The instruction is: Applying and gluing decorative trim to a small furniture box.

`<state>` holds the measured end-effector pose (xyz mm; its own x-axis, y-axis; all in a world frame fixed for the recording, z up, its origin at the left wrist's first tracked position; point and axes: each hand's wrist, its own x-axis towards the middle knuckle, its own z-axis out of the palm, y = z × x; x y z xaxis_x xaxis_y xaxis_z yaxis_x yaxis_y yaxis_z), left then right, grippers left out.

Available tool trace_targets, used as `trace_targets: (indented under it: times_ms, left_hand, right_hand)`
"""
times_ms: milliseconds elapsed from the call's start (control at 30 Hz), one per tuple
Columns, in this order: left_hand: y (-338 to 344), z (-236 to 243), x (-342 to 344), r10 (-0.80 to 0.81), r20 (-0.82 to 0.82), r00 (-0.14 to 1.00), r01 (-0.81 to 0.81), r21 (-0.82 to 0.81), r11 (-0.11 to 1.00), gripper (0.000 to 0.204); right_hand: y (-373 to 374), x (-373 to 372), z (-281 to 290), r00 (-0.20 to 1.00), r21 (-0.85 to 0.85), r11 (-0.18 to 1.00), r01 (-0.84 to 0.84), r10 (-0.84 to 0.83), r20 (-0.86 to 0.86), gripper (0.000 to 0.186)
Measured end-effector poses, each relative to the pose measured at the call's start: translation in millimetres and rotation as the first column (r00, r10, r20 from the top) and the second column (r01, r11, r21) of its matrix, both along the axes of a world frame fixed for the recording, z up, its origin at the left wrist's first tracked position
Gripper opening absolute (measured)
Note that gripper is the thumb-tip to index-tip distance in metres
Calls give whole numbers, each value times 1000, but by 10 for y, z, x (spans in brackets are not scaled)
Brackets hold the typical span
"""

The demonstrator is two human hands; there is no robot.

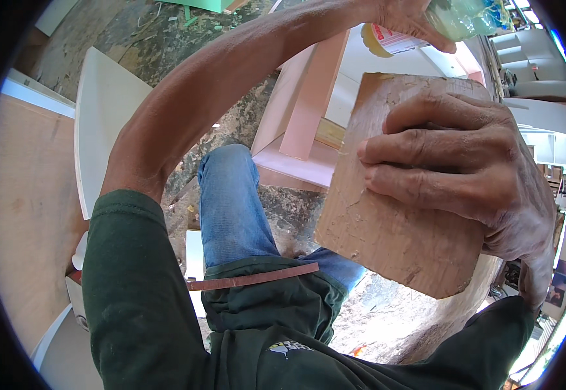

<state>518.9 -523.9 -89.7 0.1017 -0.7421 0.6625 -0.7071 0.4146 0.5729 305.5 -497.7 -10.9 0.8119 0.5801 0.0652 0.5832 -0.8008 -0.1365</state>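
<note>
My right hand [458,156] grips a flat rectangular wooden block [406,240], with its fingers curled across the upper face; the thumb is hidden. The block's edges look rough and chipped, and it is held up close in front of me. My left arm reaches across to the top right, where my left hand [413,23] is closed round a see-through greenish plastic bottle [462,18]. This bottle lies tilted, with a printed label and a yellowish end [376,42] showing below the hand. Part of the bottle is cut off by the upper edge.
Beyond the block stands a pink and white panel box [306,110]. White panel [104,123] and plywood sheet [29,195] stand at left. A thin reddish-brown strip [254,278] lies across my lap. The stained floor [231,97] has scraps on it; white shelving [543,71] is at right.
</note>
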Motion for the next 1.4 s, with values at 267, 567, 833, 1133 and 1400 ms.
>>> trace_targets:
  times_ms: [267, 567, 833, 1133, 1400]
  left_hand:
    - [13, -20, 51, 56, 28, 998, -56, -21, 998, 84]
    - [-11, -9, 19, 22, -23, 999, -23, -26, 999, 93]
    - [-9, -35, 48, 18, -33, 999, -19, -20, 1000, 92]
    - [34, -34, 84, 29, -17, 999, -30, -24, 999, 85]
    - [18, 29, 27, -3, -50, 999, 3, -2, 1000, 80]
  right_hand:
    - [21, -64, 303, 979, -67, 996, 63, -75, -191, 47]
    - [-147, 26, 110, 991, -162, 978, 128, -132, -18, 61]
    - [-93, 155, 84, 999, -222, 974, 39, -42, -10, 65]
    - [-267, 304, 175, 995, -35, 999, -1, -2, -101, 63]
    - [-247, 245, 145, 988, -111, 994, 16, -33, -151, 65]
